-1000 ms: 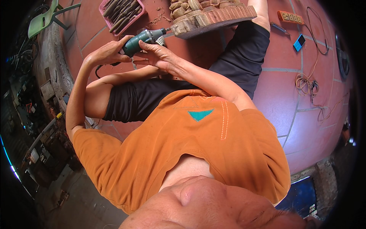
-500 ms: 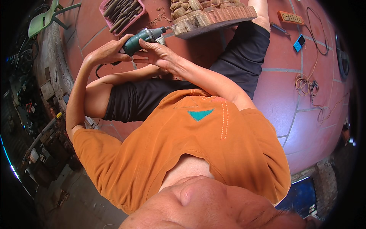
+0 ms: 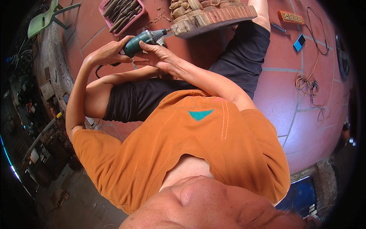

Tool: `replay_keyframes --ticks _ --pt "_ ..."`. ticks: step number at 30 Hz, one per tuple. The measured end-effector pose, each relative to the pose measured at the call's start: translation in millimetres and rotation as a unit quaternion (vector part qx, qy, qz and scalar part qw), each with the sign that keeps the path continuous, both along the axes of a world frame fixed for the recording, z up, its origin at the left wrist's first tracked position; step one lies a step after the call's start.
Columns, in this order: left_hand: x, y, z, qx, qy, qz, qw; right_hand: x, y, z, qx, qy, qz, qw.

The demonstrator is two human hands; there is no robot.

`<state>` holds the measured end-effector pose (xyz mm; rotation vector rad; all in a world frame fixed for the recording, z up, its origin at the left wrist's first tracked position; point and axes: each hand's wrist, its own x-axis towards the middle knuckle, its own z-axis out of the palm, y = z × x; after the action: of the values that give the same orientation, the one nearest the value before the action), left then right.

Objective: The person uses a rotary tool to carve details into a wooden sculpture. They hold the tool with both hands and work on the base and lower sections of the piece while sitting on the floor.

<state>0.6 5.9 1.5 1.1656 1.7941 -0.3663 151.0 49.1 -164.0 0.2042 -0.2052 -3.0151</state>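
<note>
A green die grinder is held in front of me, its grey nose and thin bit pointing right to the edge of a thick wooden slab with carved shapes. I cannot tell whether the bit touches the wood. My left hand is closed around the grinder's rear end. Beside the grinder's body is my right hand, its thumb against the casing and its fingers stretched apart towards the left hand. A white perforated piece shows partly behind the grinder's nose.
A pink basket of long dark tools stands beyond the grinder, with wood shavings beside it. A green chair is at far left. On the right lie an orange power strip, a blue phone and coiled cable.
The grinder's nose has shifted slightly nearer to me and to the right. Both hands keep nearly the same place, and the carved slab looks unmoved.
</note>
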Motion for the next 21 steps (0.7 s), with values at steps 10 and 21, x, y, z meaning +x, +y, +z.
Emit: replay_keyframes --ticks 10,21 --pt "-1.2 -4.1 -1.9 0.023 0.008 -0.004 1.000 0.8 3.1 6.0 0.003 -0.006 -0.013 1.000" --pt "4.0 -0.1 1.7 0.003 0.014 0.018 1.000 -0.3 4.8 4.8 0.011 0.001 -0.013 1.000"
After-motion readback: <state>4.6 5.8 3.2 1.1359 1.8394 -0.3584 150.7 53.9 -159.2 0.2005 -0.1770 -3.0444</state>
